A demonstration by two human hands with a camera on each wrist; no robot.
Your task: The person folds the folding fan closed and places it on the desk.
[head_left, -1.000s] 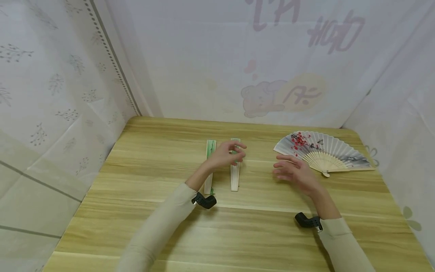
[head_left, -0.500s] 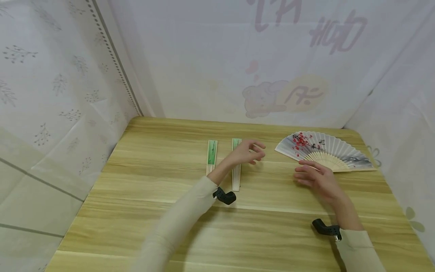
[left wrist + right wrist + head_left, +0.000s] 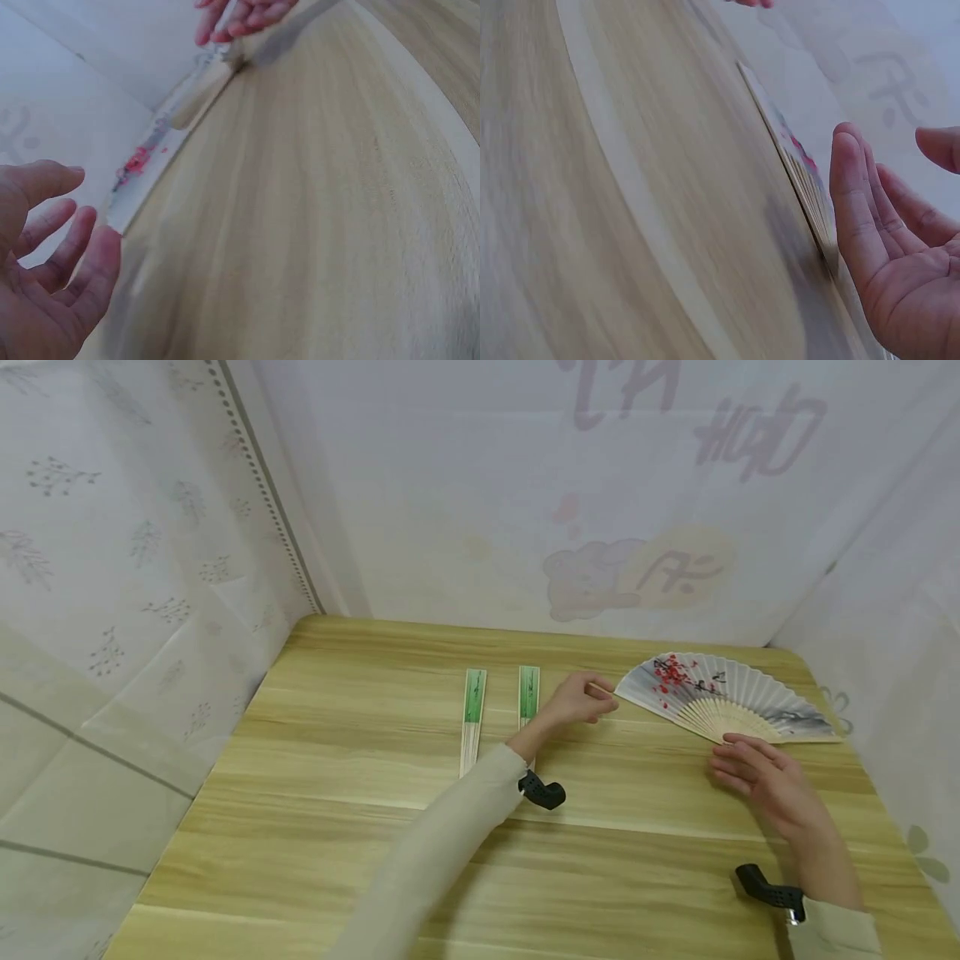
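Note:
A spread folding fan (image 3: 738, 693), pale with red blossoms and grey brushwork, lies at the table's right rear. My left hand (image 3: 579, 698) hovers by the fan's left tip, fingers loosely bent with a gap to the thumb in the left wrist view. Near the fan's pivot end is my right hand (image 3: 772, 781), its fingertips overlapping the ribs in the head view. The right wrist view shows its palm beside the fan (image 3: 799, 169), thumb apart and nothing gripped. Two folded green fans lie left of it: one (image 3: 473, 714) in full sight, the other (image 3: 528, 689) partly behind my left forearm.
The wooden table (image 3: 315, 760) runs up to a printed cloth wall (image 3: 450, 485) at the back. More cloth hangs at the left and right sides. A black wrist camera (image 3: 543, 792) is strapped to each forearm.
Both hands have moved to the right. The left has passed over the folded fans to the spread fan's left tip. The right has shifted to the pivot end. The fans lie still.

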